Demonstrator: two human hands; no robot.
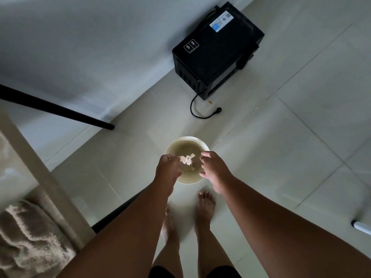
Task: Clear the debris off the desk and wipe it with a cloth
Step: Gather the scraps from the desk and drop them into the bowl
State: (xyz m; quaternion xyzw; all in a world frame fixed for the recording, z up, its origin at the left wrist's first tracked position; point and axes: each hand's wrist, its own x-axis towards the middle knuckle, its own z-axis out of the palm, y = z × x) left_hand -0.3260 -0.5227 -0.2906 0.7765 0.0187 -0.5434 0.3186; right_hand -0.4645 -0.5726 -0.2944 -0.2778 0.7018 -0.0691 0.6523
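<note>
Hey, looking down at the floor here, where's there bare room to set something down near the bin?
Bare tile lies right of the bin, running toward the white pole end, and between the bin and the black box. It is crowded at the bin, where both hands hover, and left by the desk leg.

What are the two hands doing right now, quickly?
Left hand: fingers loosely curled, holding nothing, over the bin.
Right hand: open, holding nothing; scraps lie between the hands.
</note>
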